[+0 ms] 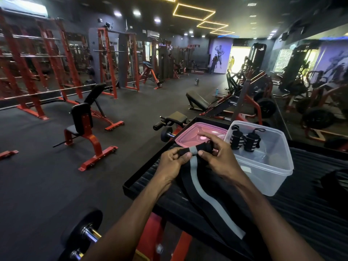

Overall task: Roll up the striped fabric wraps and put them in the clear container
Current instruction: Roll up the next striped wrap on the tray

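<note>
Now my left hand (pixel 172 160) and right hand (pixel 213 147) pinch the wrap (pixel 195 150) roll crosswise; its tail trails toward me, container (pixel 271 178) just right.

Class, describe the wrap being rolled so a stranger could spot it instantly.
Find the clear container on the black ribbed tray. Just left of it, both hands hold a black wrap. Unlike the two rolled wraps inside the container, its single grey stripe trails loose.
</note>
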The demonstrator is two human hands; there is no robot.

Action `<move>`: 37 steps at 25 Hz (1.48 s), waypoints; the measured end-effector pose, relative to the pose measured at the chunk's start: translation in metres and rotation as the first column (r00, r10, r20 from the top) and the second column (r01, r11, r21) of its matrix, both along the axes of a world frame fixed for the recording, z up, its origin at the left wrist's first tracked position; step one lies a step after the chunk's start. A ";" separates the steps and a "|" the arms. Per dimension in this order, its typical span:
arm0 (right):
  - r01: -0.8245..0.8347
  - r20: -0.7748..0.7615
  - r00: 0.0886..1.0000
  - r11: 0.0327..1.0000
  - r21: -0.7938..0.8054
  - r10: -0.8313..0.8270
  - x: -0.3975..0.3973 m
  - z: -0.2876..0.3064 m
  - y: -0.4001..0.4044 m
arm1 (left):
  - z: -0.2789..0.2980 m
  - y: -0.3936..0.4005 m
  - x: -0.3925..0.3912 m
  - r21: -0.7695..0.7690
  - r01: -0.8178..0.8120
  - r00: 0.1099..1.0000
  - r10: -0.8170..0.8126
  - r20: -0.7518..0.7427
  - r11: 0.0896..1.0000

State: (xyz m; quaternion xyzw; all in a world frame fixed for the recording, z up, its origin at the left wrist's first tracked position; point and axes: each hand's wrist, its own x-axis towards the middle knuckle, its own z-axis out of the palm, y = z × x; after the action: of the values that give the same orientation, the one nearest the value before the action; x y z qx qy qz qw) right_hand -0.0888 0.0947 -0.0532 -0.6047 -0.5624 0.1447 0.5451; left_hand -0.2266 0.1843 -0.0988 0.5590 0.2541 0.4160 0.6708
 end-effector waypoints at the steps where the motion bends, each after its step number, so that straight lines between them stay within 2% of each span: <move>1: 0.012 -0.005 1.000 1.000 -0.022 -0.012 0.001 0.000 0.000 | 0.001 0.000 -0.001 0.030 -0.022 1.000 0.023 -0.016 0.999; 4: 0.038 -0.013 0.999 0.996 -0.080 -0.039 0.003 0.000 0.003 | 0.002 -0.001 -0.002 0.107 -0.038 0.997 0.045 -0.059 0.993; 7: 0.079 0.036 0.996 0.996 -0.049 -0.077 0.003 0.000 0.003 | 0.000 -0.001 0.000 0.093 0.014 0.999 -0.010 -0.040 0.996; 11: 0.034 -0.027 0.999 0.999 0.041 -0.033 -0.002 0.001 0.000 | -0.004 -0.003 0.000 0.123 0.031 0.999 -0.028 -0.028 0.992; 15: -0.007 -0.126 0.992 1.000 -0.020 0.004 -0.004 0.000 0.003 | 0.000 -0.004 -0.001 0.123 -0.025 0.999 0.030 -0.035 0.992; 19: 0.054 0.026 0.998 0.995 -0.085 -0.052 -0.009 -0.009 0.006 | -0.002 -0.005 -0.001 0.132 -0.047 0.996 0.056 -0.062 0.990; 22: 0.102 0.118 0.989 0.992 -0.069 -0.094 -0.011 -0.015 0.008 | 0.000 -0.007 -0.003 0.122 0.010 0.996 0.000 -0.088 0.993; 27: 0.093 0.127 0.989 0.992 -0.087 -0.082 -0.007 -0.015 0.006 | 0.000 -0.008 -0.003 0.087 0.083 0.996 -0.080 -0.035 0.993; 31: 0.049 0.077 0.996 0.995 -0.081 -0.043 -0.008 -0.010 0.003 | -0.002 -0.006 -0.003 0.147 -0.030 0.996 0.042 -0.078 0.989; 34: 0.068 0.093 0.994 0.997 -0.038 -0.064 -0.006 -0.010 0.005 | 0.001 -0.006 -0.003 0.077 -0.005 1.000 0.005 -0.003 0.997; 36: 0.086 0.020 0.996 0.996 -0.008 -0.086 -0.005 -0.009 0.004 | 0.002 -0.008 -0.002 0.002 0.061 0.996 -0.061 0.066 0.998; 37: 0.074 -0.021 0.997 0.997 0.005 -0.074 -0.005 -0.009 0.003 | 0.002 -0.007 -0.002 -0.003 0.052 0.997 -0.052 0.053 0.999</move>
State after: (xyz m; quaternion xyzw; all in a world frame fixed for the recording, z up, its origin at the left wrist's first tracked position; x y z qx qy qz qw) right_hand -0.0940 0.0976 -0.0620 -0.6219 -0.5343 0.1291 0.5578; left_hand -0.2286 0.1769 -0.0966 0.5527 0.2226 0.4122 0.6893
